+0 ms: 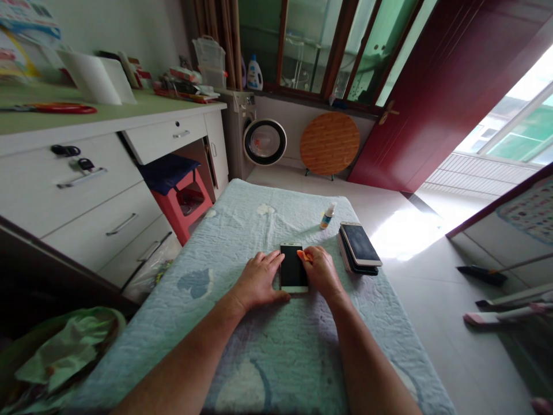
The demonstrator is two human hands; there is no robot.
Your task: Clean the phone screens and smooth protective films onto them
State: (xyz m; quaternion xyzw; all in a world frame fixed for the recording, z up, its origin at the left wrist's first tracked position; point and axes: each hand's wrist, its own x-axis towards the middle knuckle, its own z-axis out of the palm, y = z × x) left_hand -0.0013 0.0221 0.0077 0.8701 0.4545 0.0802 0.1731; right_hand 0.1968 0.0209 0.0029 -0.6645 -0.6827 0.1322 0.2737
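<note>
A white-framed smartphone (294,270) lies face up on the quilted cloth in front of me, its screen dark. My left hand (260,280) holds the phone from its left side, fingertips at the upper left edge and thumb along the bottom. In my right hand (320,270) is a small orange cloth (305,255), pinched and pressed against the right part of the screen. Most of the cloth is hidden under my fingers. Beyond my right hand stands a small spray bottle (327,218). To the right lies a stack of phones (361,245), a white-framed one on top.
A pale blue-green quilted cover (242,213) spreads over the table. On the left are white drawers (99,190) and a pink stool (184,202). A washing machine (242,109), a round wooden tabletop (330,143) and a red door (415,98) stand at the back.
</note>
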